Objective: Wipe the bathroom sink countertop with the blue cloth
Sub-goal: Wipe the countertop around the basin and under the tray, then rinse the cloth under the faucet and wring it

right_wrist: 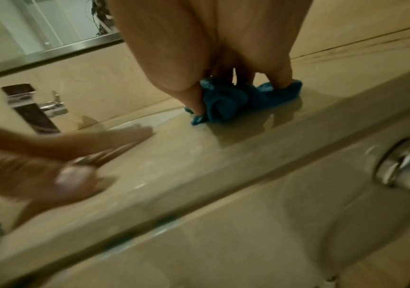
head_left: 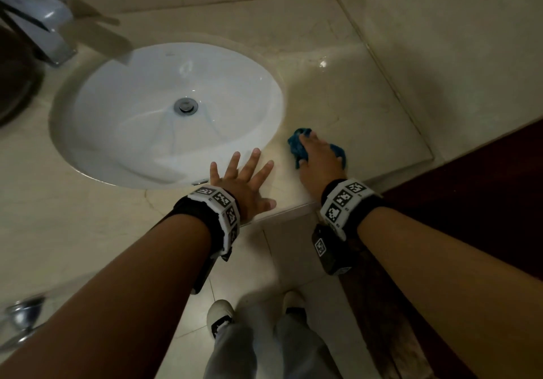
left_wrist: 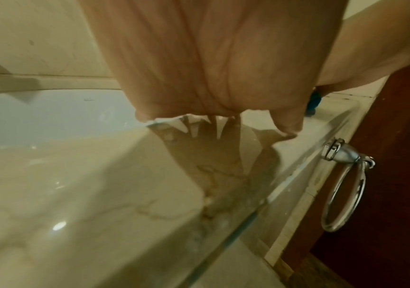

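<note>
Where the beige marble countertop (head_left: 338,108) meets a matching upstand and side wall, a glossy, faintly veined surface is seen, with light glinting off it. A white oval basin (head_left: 176,114) is set under the counter, its chrome drain (head_left: 185,106) at the bottom, and a chrome faucet (head_left: 50,26) stands behind it at the upper left, blurred. A dark red-brown door (head_left: 484,187) borders the counter's right end, and pale floor tiles (head_left: 249,261) lie below the front edge. A chrome towel ring (left_wrist: 344,187) is mounted on the counter's front face.

The blue cloth (head_left: 299,146) is bunched into a crumpled wad of nubby, towel-like fabric, lying on the countertop just right of the basin rim and near the front edge. It is covered by the right hand (head_left: 317,158), whose fingers are curled down onto and into it, so that blue folds show at either side of the hand; in the right wrist view the thumb and fingertips appear to be dug into the folds (right_wrist: 223,103).

The left hand (head_left: 244,184) is laid flat on the counter between basin and cloth, fingers spread and straight, nothing held; its reflection is seen in the polished stone.
</note>
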Tool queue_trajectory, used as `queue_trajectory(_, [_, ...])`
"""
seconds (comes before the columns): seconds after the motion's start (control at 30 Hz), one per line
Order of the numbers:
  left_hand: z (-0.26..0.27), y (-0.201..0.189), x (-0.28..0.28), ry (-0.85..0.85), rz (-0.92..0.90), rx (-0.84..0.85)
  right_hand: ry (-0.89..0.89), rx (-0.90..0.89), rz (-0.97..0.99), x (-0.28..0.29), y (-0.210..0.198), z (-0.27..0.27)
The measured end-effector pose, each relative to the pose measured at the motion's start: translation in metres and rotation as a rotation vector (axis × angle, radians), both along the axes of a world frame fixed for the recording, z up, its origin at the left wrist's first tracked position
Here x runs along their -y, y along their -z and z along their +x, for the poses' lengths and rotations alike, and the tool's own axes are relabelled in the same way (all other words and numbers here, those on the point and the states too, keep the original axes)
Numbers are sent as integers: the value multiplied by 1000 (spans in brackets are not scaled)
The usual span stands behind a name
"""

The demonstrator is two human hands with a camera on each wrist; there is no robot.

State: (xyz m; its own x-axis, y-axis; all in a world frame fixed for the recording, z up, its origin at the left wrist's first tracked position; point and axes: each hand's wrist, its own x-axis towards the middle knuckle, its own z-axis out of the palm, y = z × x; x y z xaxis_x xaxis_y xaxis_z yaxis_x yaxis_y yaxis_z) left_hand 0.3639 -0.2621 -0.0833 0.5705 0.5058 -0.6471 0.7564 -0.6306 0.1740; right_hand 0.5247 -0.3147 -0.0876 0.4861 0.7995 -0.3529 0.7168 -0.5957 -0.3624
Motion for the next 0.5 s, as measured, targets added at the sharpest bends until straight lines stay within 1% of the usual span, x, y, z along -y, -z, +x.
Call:
queue_trajectory(0.1, [-11, -4, -7, -91, -21, 15, -19, -4, 10, -2, 0, -28])
queue_trajectory(0.17, [-20, -7, -12, -147, -2, 21, -41, -22, 17, -4, -2, -45])
queue_trajectory(0.3, [-41, -16, -28, -155, 48, 68, -88, -6, 2, -11, -9, -74])
queue_trajectory(0.37, [-52, -20, -36, -163, 51, 92, -111, -15, 43, -12, -10, -87])
queue_trajectory(0.4, [-57, -21, -39, -170, 56, 102, -121, -49, 84, -13, -10, -94])
queue_trajectory(0.43, [-63, -25, -42, -178, 60, 113, -114, -124, 131, -13, -12, -101])
queue_trajectory(0.5, [-77, -34, -48, -195, 62, 147, -64, -342, 207, -17, -21, -111])
